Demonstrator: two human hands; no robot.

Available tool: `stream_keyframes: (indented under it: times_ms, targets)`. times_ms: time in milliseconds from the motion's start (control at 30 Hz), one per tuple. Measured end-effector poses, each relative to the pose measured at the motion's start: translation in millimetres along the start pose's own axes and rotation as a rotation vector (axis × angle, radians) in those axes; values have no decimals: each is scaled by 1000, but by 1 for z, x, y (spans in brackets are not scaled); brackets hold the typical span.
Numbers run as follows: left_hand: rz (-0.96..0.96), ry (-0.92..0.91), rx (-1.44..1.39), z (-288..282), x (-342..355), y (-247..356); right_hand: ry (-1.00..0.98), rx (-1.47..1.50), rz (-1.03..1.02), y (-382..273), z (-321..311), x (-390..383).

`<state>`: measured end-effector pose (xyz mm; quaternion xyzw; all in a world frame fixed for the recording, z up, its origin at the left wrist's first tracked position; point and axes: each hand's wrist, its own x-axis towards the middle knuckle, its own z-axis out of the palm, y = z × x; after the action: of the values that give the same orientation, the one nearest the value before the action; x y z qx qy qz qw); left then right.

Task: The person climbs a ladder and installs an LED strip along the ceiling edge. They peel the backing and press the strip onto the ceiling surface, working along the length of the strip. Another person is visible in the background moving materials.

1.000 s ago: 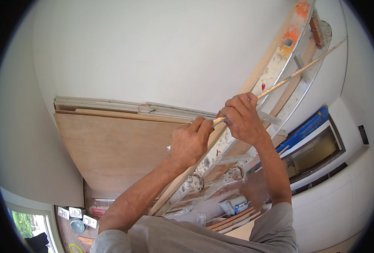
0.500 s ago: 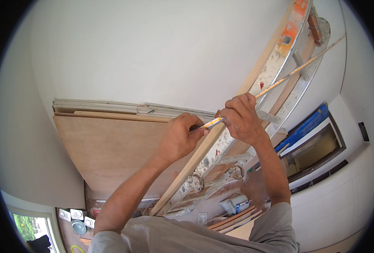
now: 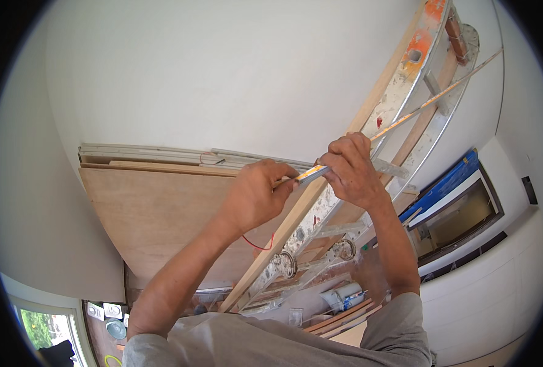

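In front of my chest, my right hand [image 3: 352,171] is closed around a long, thin LED strip [image 3: 400,122] with yellow segments and a silvery edge. The strip slants from my hands up to the far right, across a ladder. My left hand [image 3: 256,194] pinches at the strip's near end with thumb and fingers; exactly what lies between those fingertips is partly hidden. A red wire [image 3: 260,247] loops below my left wrist.
A paint-spattered aluminium ladder [image 3: 317,211] leans with a wooden batten [image 3: 293,220] alongside. Plywood sheets [image 3: 161,214] and pale panels [image 3: 167,153] stand against the wall. A bucket [image 3: 340,296], timber lengths [image 3: 345,318] and white cans [image 3: 112,311] lie below.
The red wire has come into sight below my left wrist. My left fingertips have shifted slightly up and left at the strip's end, while my right hand keeps its grip.
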<state>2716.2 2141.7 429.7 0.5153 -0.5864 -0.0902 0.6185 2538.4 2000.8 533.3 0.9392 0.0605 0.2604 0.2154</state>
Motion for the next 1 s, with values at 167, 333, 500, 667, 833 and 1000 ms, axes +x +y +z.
stream_keyframes:
  times_ms: [167, 333, 500, 667, 833, 1000]
  targets:
    - [70, -18, 276, 9, -11, 8, -2, -15, -7, 1, 0, -2]
    - [224, 102, 323, 19, -17, -3, -22, -41, -30, 1, 1, -3]
    - [178, 87, 345, 24, -19, -2, -54, -69, -9, 0, 1, -5]
    - [86, 104, 71, 22, -14, -8, -67, -75, -3, -1, 2, -3]
    - [-141, 30, -91, 12, -8, -1, -59, -58, 22, -2, 2, -4]
    - [78, 52, 73, 15, -12, 0, -61, -80, 4, 0, 1, -7]
